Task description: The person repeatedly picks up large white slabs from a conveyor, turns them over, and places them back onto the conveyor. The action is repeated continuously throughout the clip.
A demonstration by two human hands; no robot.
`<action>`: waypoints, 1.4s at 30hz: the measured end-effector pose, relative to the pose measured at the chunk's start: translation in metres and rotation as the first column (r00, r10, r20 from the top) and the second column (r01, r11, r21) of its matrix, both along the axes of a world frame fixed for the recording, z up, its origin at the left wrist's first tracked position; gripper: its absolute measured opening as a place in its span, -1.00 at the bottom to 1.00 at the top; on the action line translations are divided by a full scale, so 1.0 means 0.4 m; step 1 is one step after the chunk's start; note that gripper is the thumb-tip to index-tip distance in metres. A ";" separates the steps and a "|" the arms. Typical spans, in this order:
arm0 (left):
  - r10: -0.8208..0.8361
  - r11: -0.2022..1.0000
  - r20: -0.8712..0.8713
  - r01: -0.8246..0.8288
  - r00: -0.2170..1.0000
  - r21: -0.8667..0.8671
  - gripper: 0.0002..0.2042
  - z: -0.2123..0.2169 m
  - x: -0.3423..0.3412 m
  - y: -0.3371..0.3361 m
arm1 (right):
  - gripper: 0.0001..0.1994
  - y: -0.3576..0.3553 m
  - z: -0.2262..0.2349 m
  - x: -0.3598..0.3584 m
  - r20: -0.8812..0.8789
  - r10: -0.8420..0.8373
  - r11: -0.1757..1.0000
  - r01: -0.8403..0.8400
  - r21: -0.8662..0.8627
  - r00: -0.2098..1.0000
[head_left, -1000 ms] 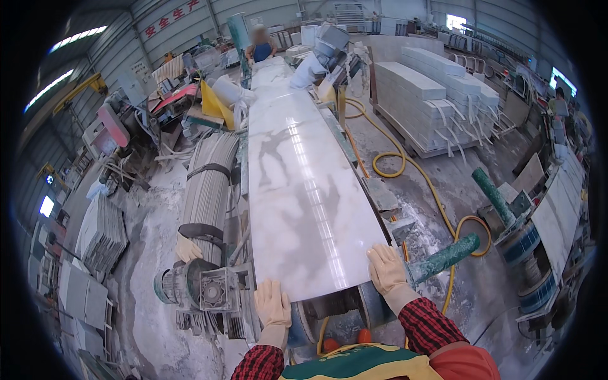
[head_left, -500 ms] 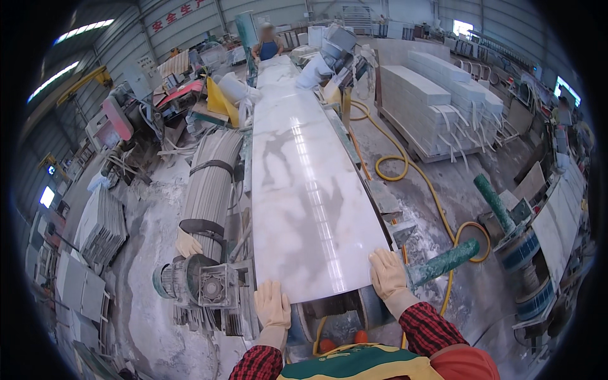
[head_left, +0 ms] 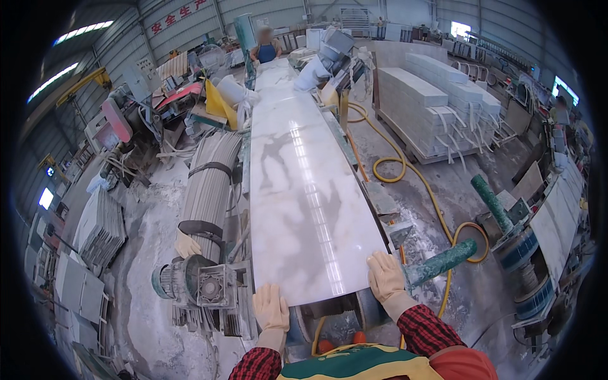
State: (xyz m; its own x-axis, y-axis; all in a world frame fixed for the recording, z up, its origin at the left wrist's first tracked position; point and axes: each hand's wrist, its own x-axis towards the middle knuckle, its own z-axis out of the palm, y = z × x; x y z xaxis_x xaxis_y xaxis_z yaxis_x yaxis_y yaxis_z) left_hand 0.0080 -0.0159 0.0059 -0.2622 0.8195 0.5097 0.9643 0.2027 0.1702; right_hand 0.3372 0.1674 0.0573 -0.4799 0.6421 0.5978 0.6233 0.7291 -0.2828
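Note:
A long, polished white stone slab [head_left: 297, 209] with grey veining runs away from me, reflecting a bright strip of light. My left hand [head_left: 271, 308], in a cream glove, lies at its near left corner with the fingers stretched forward. At the near right corner, my right hand [head_left: 387, 278] wears a matching glove and rests its extended fingers along the edge. The undersides of both hands are hidden, so I cannot tell whether the thumbs reach below the slab. Under the near end, a dark blue roller support [head_left: 369, 310] partly shows.
Beyond the slab's far end stands a person in a blue apron [head_left: 266, 50]. A motor [head_left: 171, 282] and bundled grey strips [head_left: 206, 183] stand left. On the right are a green post [head_left: 443, 263], a yellow hose [head_left: 423, 180] and strapped pale stone blocks [head_left: 430, 114].
The whole picture has shifted slightly. My hands keep their places at the slab's two near corners, and the slab shows no clear movement.

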 end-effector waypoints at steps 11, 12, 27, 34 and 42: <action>-0.028 0.999 -0.003 0.028 1.000 0.030 -0.61 0.025 0.021 -0.016 | -0.77 -0.013 -0.017 0.009 -0.008 0.001 1.000 0.000 0.014 1.000; -0.030 0.999 -0.014 0.031 0.999 0.039 -0.60 0.023 0.021 -0.018 | -0.77 -0.015 -0.012 0.009 -0.012 0.010 1.000 -0.010 0.011 1.000; -0.185 0.933 0.091 0.204 0.978 -0.297 -0.40 0.074 -0.084 0.094 | -0.43 0.068 -0.074 0.031 0.197 0.096 0.981 -0.059 -0.183 0.976; -0.151 0.940 0.034 0.154 0.988 -0.304 -0.40 0.049 -0.125 0.204 | -0.35 0.223 -0.103 -0.050 0.216 0.065 0.984 -0.026 -0.178 0.974; -0.105 0.947 0.094 0.128 0.990 -0.295 -0.41 0.070 -0.108 0.212 | -0.34 0.502 -0.153 -0.204 0.234 -0.050 0.989 0.081 -0.126 0.971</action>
